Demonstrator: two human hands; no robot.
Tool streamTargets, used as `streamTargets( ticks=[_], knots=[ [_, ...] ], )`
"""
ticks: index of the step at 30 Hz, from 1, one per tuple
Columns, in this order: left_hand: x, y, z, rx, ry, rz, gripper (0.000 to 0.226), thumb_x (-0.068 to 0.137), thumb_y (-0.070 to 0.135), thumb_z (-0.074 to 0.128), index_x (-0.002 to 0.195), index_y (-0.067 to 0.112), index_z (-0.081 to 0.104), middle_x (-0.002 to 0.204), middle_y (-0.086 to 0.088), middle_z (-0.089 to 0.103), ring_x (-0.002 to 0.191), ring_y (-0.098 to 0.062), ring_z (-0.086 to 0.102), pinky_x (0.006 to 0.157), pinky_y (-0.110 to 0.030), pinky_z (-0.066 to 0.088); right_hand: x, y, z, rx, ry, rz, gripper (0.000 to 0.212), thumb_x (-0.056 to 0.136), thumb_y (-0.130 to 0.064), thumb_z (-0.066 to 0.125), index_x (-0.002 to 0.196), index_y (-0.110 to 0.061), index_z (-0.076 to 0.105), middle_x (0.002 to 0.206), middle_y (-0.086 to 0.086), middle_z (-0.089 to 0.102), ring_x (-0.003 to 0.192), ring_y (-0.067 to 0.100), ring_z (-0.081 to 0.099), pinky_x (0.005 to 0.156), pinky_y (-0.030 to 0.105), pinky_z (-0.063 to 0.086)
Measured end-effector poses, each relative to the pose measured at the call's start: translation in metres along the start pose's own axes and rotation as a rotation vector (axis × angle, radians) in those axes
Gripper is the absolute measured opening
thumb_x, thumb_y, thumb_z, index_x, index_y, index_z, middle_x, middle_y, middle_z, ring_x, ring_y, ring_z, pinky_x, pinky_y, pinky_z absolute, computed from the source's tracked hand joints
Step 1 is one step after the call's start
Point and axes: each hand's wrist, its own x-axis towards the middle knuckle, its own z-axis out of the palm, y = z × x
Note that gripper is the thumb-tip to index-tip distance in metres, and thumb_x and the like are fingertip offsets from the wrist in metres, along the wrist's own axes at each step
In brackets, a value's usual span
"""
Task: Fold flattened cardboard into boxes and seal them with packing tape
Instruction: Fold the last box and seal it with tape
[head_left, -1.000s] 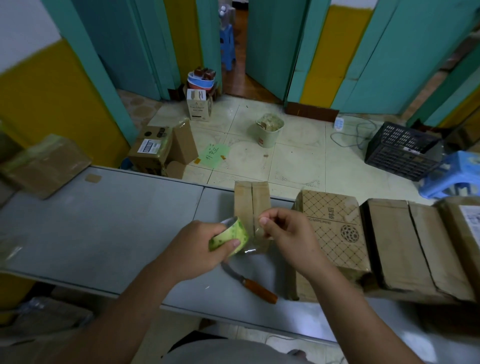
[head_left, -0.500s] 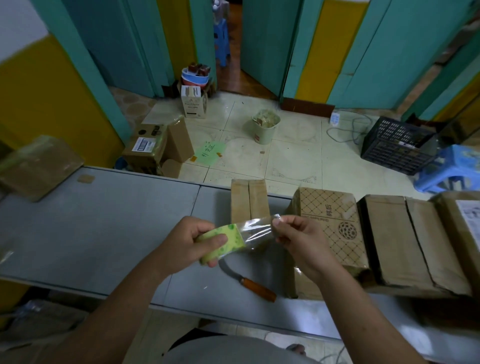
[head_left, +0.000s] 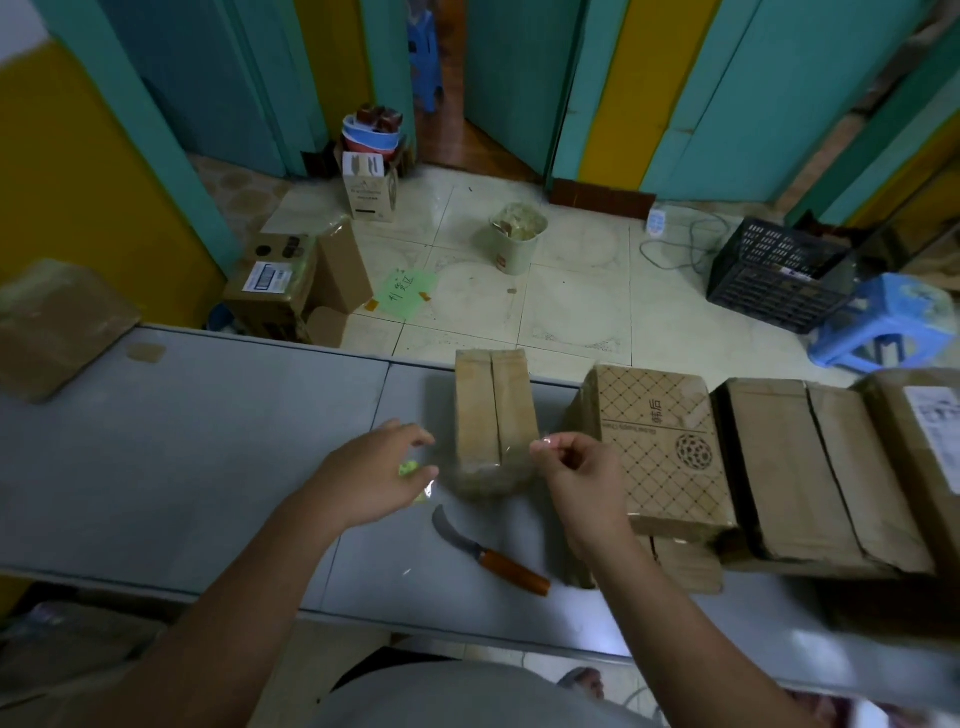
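Observation:
A small brown cardboard box (head_left: 493, 405) with two closed top flaps stands on the grey table (head_left: 208, 441). My left hand (head_left: 371, 480) grips a green-cored roll of clear packing tape (head_left: 410, 470), mostly hidden under the fingers, just left of the box. My right hand (head_left: 576, 473) pinches the free tape end at the box's right side. A clear tape strip (head_left: 485, 467) stretches between both hands across the near end of the box.
A curved knife with an orange handle (head_left: 493, 556) lies on the table near my hands. Larger cardboard boxes (head_left: 660, 441) crowd the table's right side. A flat parcel (head_left: 57, 322) sits at far left. The floor beyond holds boxes, a bucket, a black crate and a blue stool.
My hands have moved apart, pulling the tape out longer. The strip now spans the near end of the small box, with the roll further left and lower.

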Motion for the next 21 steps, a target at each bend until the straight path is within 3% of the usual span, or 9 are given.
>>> streamTargets(
  ticks=[1, 4, 6, 9, 12, 14, 18, 21],
  knots=[
    [0.005, 0.001, -0.002, -0.017, -0.047, -0.001, 0.040, 0.103, 0.049, 0.063, 0.139, 0.034, 0.061, 0.142, 0.014, 0.060, 0.110, -0.005, 0.063, 0.088, -0.030, 0.047, 0.000, 0.003, 0.006, 0.020, 0.036, 0.016, 0.010, 0.098, -0.017, 0.072, 0.090, -0.013, 0.075, 0.082, 0.003, 0.075, 0.076, 0.007, 0.069, 0.064, 0.013, 0.053],
    [0.024, 0.003, 0.000, -0.141, -0.224, -0.012, 0.034, 0.108, 0.036, 0.059, 0.140, 0.024, 0.064, 0.139, 0.012, 0.062, 0.059, -0.002, 0.064, 0.069, -0.024, 0.050, 0.006, 0.008, 0.016, 0.071, 0.154, 0.087, 0.010, 0.098, -0.014, 0.070, 0.090, -0.013, 0.075, 0.080, 0.002, 0.074, 0.073, 0.004, 0.067, 0.059, 0.011, 0.050],
    [0.035, 0.003, -0.001, -0.170, -0.297, 0.003, 0.030, 0.110, 0.030, 0.058, 0.137, 0.020, 0.066, 0.132, 0.012, 0.064, 0.050, -0.009, 0.064, 0.062, -0.025, 0.053, 0.010, 0.010, 0.019, 0.104, 0.200, 0.108, 0.010, 0.097, -0.010, 0.069, 0.089, -0.012, 0.074, 0.080, 0.003, 0.073, 0.074, 0.009, 0.067, 0.060, 0.014, 0.051],
    [0.049, -0.001, -0.006, -0.189, -0.355, 0.009, 0.017, 0.108, 0.024, 0.061, 0.120, 0.020, 0.071, 0.123, 0.005, 0.070, 0.055, -0.018, 0.067, 0.057, -0.030, 0.056, 0.010, 0.012, 0.025, 0.120, 0.210, 0.134, 0.007, 0.096, -0.009, 0.069, 0.092, -0.005, 0.073, 0.085, 0.012, 0.073, 0.078, 0.016, 0.065, 0.071, 0.030, 0.056],
    [0.054, -0.007, -0.011, -0.200, -0.394, 0.006, 0.012, 0.104, 0.021, 0.065, 0.113, 0.024, 0.074, 0.120, 0.005, 0.073, 0.078, -0.028, 0.076, 0.070, -0.041, 0.064, 0.006, 0.018, 0.030, 0.201, 0.236, 0.208, 0.008, 0.096, -0.008, 0.069, 0.093, -0.001, 0.072, 0.082, 0.012, 0.068, 0.079, 0.020, 0.061, 0.074, 0.033, 0.052],
    [0.054, -0.009, -0.013, -0.226, -0.416, 0.007, 0.014, 0.102, 0.021, 0.067, 0.114, 0.025, 0.074, 0.121, 0.007, 0.073, 0.086, -0.026, 0.078, 0.073, -0.045, 0.065, 0.002, 0.021, 0.033, 0.291, 0.242, 0.253, 0.007, 0.097, -0.003, 0.067, 0.094, 0.003, 0.069, 0.084, 0.015, 0.062, 0.082, 0.025, 0.056, 0.078, 0.037, 0.049],
    [0.056, -0.012, -0.015, -0.214, -0.402, 0.009, 0.017, 0.101, 0.019, 0.068, 0.113, 0.022, 0.079, 0.114, 0.004, 0.078, 0.107, -0.037, 0.074, 0.092, -0.061, 0.060, -0.003, 0.022, 0.038, 0.441, 0.249, 0.307, 0.003, 0.097, 0.005, 0.063, 0.096, 0.004, 0.066, 0.090, 0.018, 0.059, 0.088, 0.029, 0.053, 0.086, 0.041, 0.047],
    [0.059, -0.012, -0.016, -0.247, -0.401, -0.023, 0.019, 0.101, 0.017, 0.069, 0.115, 0.020, 0.082, 0.112, 0.003, 0.078, 0.090, -0.038, 0.076, 0.070, -0.044, 0.065, -0.003, 0.023, 0.038, 0.481, 0.246, 0.318, 0.005, 0.098, 0.006, 0.062, 0.097, 0.003, 0.066, 0.092, 0.018, 0.059, 0.092, 0.030, 0.055, 0.090, 0.041, 0.048]
  ],
)
